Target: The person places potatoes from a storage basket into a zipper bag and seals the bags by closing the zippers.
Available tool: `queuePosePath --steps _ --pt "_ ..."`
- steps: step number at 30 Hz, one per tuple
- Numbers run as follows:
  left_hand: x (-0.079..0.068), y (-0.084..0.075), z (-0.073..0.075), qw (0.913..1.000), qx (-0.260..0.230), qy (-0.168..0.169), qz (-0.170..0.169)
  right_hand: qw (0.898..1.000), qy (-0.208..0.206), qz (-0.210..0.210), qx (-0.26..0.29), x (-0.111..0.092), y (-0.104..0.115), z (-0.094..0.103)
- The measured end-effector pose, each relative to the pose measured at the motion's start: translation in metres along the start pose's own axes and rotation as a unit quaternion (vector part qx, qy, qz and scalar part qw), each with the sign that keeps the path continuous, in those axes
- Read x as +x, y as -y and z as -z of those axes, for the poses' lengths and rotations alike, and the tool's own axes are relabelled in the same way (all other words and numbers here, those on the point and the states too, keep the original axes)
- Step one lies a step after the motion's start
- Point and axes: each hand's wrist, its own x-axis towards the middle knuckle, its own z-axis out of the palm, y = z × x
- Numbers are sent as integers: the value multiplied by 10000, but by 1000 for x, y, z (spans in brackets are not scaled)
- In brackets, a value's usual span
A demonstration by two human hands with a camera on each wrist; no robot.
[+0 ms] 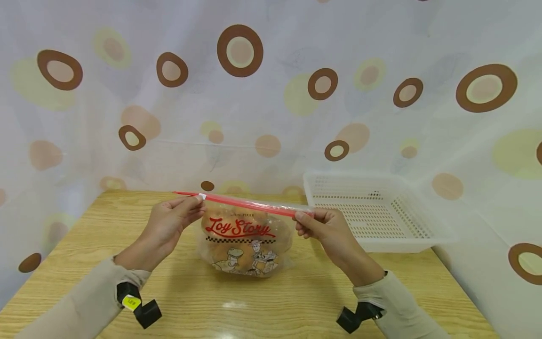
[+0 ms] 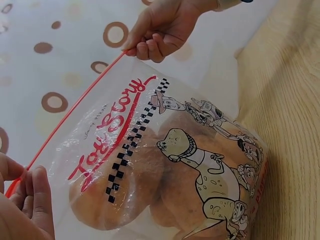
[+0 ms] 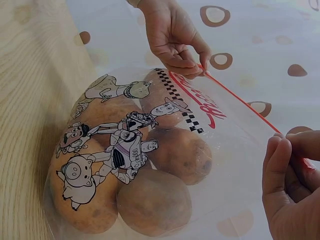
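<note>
A clear zip bag [image 1: 245, 254] with a red zip strip [image 1: 250, 204] and Toy Story print stands on the table, its top edge stretched between both hands. Inside lie several round brown potatoes [image 3: 155, 202]. My left hand [image 1: 171, 223] pinches the strip near its left end, beside a small white tab [image 1: 203, 196]. At the strip's right end, my right hand [image 1: 330, 233] pinches it between thumb and fingers. Both wrist views show the strip pulled taut; whether the zip is fully sealed I cannot tell.
A white perforated plastic basket [image 1: 381, 244] sits at the back right of the wooden table [image 1: 237, 310], just beyond the right hand. Behind the table hangs a light curtain [image 1: 275, 42] with brown ring patterns.
</note>
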Motion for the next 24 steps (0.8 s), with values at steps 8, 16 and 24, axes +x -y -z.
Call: queuePosePath --steps 8,16,24 --pt "-5 -6 7 9997 -221 -78 80 10000 -15 10 -68 -1 0 1" --pt "-8 -12 13 9991 -402 -101 84 9999 1 91 -146 -3 2 4" --pt "-10 -16 24 9964 -852 17 52 9998 -33 49 -198 -5 6 10"
